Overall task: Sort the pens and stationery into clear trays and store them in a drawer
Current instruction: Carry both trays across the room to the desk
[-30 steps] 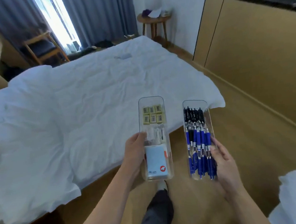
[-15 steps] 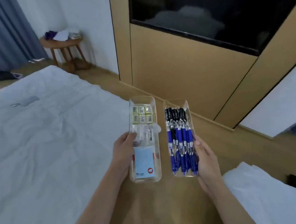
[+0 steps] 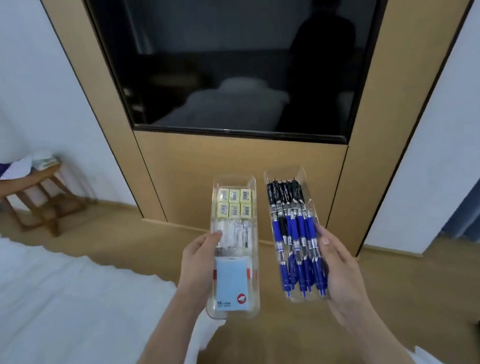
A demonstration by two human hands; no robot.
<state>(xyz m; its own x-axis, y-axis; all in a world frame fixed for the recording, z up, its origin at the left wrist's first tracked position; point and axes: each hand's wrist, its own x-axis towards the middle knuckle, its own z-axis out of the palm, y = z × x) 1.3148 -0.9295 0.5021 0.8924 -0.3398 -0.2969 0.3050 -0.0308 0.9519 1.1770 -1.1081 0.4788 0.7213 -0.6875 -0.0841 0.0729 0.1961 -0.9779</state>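
Observation:
My left hand grips the left side of a clear stationery tray, thumb over its rim. That tray holds several yellow eraser boxes at the far end, clear-wrapped items in the middle and a blue sticky-note pad at the near end. My right hand holds a second clear tray from its right side; it is full of several blue and black pens. Both trays are carried side by side above the wooden floor.
Straight ahead stands a wooden wall panel with a dark screen set in it. A white bed lies at the left, with a small wooden stool carrying cloths behind it. White bedding corner shows at bottom right.
The view has swung right from the bed toward the wooden panel and screen. Both trays stay in my hands, held closer together than a second ago.

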